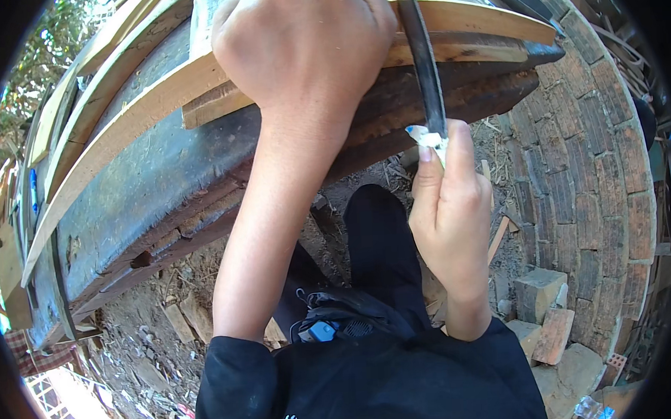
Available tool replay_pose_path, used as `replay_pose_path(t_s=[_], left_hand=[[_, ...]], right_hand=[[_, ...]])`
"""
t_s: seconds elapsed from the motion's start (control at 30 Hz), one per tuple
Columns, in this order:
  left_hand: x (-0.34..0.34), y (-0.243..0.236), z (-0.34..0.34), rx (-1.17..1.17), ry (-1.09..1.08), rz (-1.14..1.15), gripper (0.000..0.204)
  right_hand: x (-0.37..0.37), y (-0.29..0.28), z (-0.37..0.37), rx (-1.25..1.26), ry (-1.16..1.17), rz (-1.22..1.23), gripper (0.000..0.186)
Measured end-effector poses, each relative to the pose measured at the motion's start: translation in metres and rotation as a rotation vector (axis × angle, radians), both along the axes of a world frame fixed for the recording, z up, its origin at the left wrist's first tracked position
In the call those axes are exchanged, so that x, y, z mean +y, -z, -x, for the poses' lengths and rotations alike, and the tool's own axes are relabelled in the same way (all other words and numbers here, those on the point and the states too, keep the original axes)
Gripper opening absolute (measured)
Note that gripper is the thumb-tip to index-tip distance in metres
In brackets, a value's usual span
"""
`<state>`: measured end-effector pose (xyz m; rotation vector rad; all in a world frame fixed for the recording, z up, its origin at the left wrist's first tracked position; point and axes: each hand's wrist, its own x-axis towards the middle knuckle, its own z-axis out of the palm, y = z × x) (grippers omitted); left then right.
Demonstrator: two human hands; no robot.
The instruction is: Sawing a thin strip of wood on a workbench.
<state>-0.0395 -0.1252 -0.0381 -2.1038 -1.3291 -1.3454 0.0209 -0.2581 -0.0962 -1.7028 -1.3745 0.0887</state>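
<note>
My right hand [455, 197] is closed around the near end of a long, narrow dark metal bar that looks like a file [424, 63]. White wrapping [427, 136] shows at its grip, by my thumb. The file points away from me and crosses over a thin wooden strip [484, 19] on the bench. My left hand [306, 42] is closed, back of the hand up, over the same strip and left of the file. Its fingertips are hidden at the upper edge, so what they grip cannot be seen. Under the strip lies a shorter wooden piece [215, 106].
The thick, worn bench [147, 180] runs across in front of me. More boards [111, 54] lie at its far left. A brick wall [573, 162] curves along the right, with loose bricks [554, 336] below. Wood scraps [179, 321] litter the dirt floor.
</note>
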Motion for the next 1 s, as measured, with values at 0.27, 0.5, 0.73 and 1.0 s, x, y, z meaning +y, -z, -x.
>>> replay_pose_path(t_s=[0.27,0.5,0.73,1.0], left_hand=[[0.013,0.002,0.004,0.013,0.014,0.041,0.029],[0.033,-0.027,0.006,-0.093,-0.133,0.445,0.035],[0.042,-0.033,-0.004,0.009,-0.276,0.811,0.069],[0.051,-0.04,-0.013,0.198,-0.362,1.01,0.06]], right_hand=[[0.004,-0.015,0.005,-0.002,-0.016,0.157,0.028],[0.019,-0.076,0.001,0.099,-0.023,0.523,0.023],[-0.026,-0.109,0.007,0.137,0.051,0.776,0.024],[0.055,-0.133,0.008,0.037,0.08,0.945,0.013]])
